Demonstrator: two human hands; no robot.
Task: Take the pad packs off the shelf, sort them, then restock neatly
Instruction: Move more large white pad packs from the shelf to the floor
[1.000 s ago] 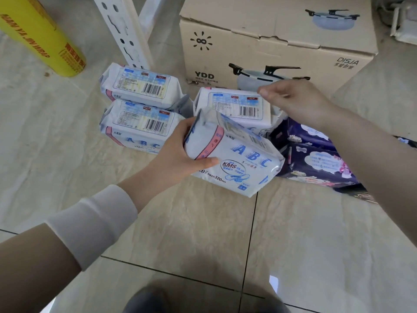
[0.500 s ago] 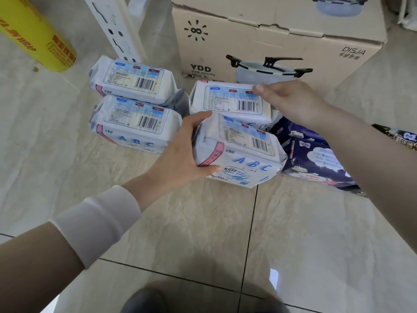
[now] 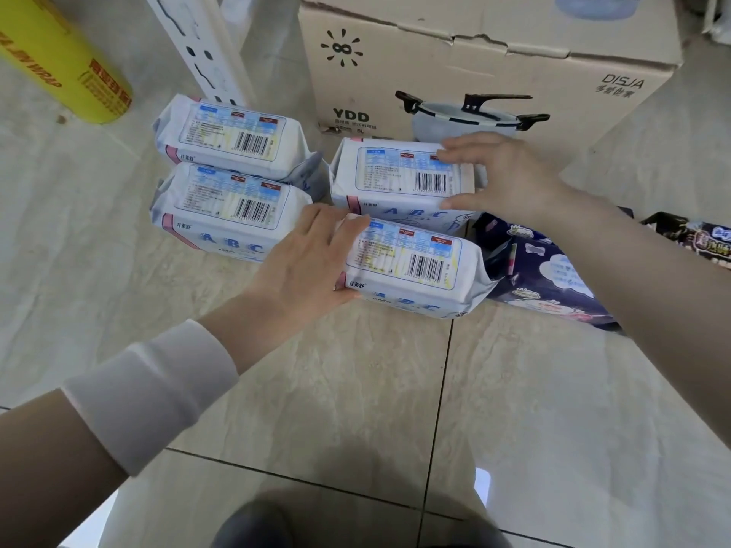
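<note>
Grips the left end of the front pad pack [image 3: 411, 267] with the left hand [image 3: 312, 263], fingers over its top. Clasps the right end of the rear pad pack [image 3: 395, 176] with the right hand [image 3: 502, 176]. Set down on the floor [image 3: 316, 389], just beside two more white packs [image 3: 225, 207]

Four white packs are laid flat, barcodes up, in a square: far-left pack [image 3: 233, 138], near-left pack [image 3: 225, 209], far-right pack [image 3: 399, 174], near-right pack [image 3: 411, 267]. A dark purple pack [image 3: 546, 278] is crumpled just right.
</note>
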